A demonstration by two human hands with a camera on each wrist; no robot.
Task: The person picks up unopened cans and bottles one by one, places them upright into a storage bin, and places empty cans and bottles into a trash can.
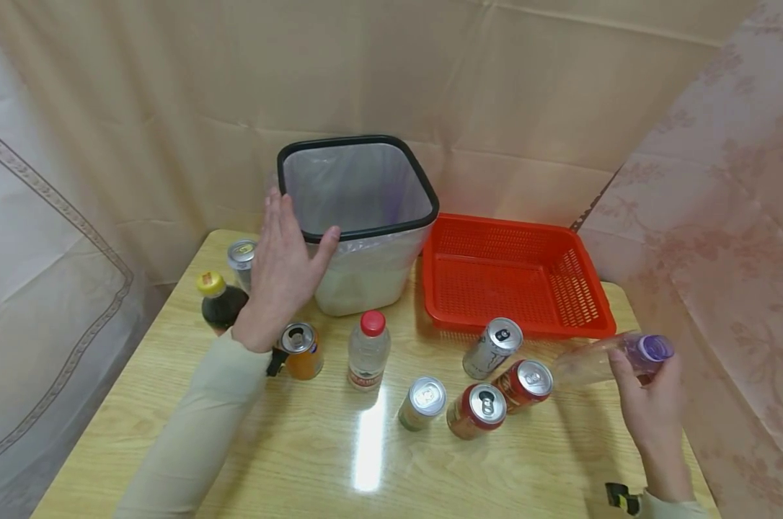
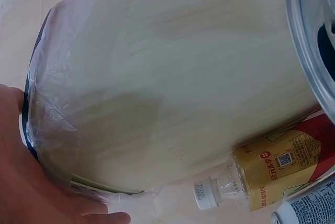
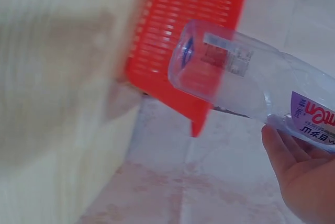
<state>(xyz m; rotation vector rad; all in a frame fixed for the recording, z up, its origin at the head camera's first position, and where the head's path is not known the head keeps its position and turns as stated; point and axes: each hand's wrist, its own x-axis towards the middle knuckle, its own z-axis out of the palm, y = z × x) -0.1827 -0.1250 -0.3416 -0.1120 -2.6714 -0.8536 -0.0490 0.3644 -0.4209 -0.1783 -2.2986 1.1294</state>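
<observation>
At the right, my right hand (image 1: 654,407) grips a clear plastic bottle (image 1: 589,362) near its purple-capped end. The bottle is tilted in the air, its base pointing left; the right wrist view shows a purple label (image 3: 314,116) by the fingers. My left hand (image 1: 286,270) lies with straight fingers against the black rim of a white trash bin (image 1: 359,288) lined with a clear bag. Thumb and fingers are spread apart there. Beneath the left wrist stand an orange can (image 1: 303,362) and a dark bottle with a yellow cap (image 1: 221,306).
A red plastic basket (image 1: 489,281) sits right of the bin. In front stand a silver can (image 1: 485,357), two red cans (image 1: 467,422), a pale can (image 1: 417,411) and a clear red-capped bottle (image 1: 368,357). Another can (image 1: 241,252) stands left of the bin.
</observation>
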